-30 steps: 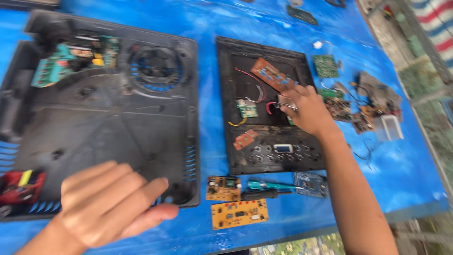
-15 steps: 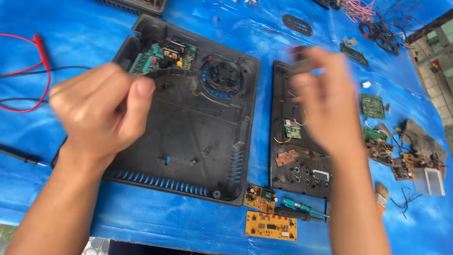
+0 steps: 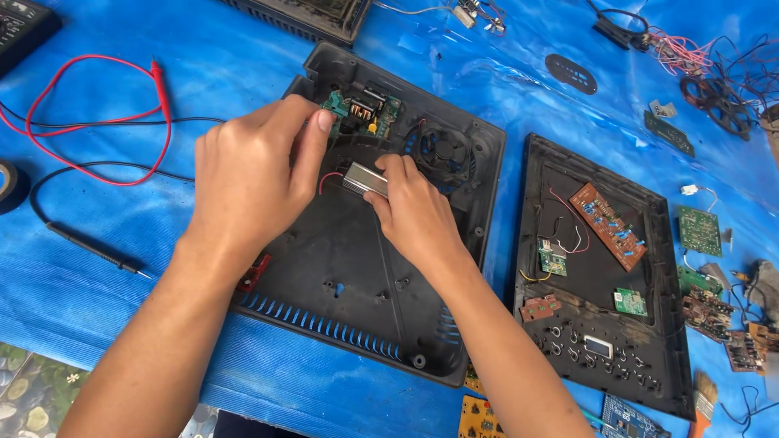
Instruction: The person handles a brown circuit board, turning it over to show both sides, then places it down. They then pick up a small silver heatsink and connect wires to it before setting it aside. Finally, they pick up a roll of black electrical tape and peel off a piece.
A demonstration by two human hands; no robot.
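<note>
**Both hands at work inside the black casing**

The right hand (image 3: pixel 414 215) pinches a small silver metal block (image 3: pixel 364 179) between thumb and fingertips, holding it just over the floor of the open black plastic casing (image 3: pixel 349 284). A thin red wire (image 3: pixel 329 178) curves out from the block's end nearest the left hand. The left hand (image 3: pixel 256 182) is curled, thumb and forefinger closed together right by the green circuit board (image 3: pixel 361 109) mounted in the casing's far corner; whether it actually grips the board or only touches it cannot be told. Just beyond the right hand's knuckles sits the casing's round fan (image 3: pixel 442 154).

Out past the left hand, a red probe lead (image 3: pixel 97 113) and a black probe lead (image 3: pixel 81 239) loop over the blue sheet (image 3: pixel 162 349) covering the bench. To the outer side of the right forearm lies a second black panel (image 3: pixel 604 324) carrying a brown circuit board (image 3: pixel 608 225) and small green boards.
</note>
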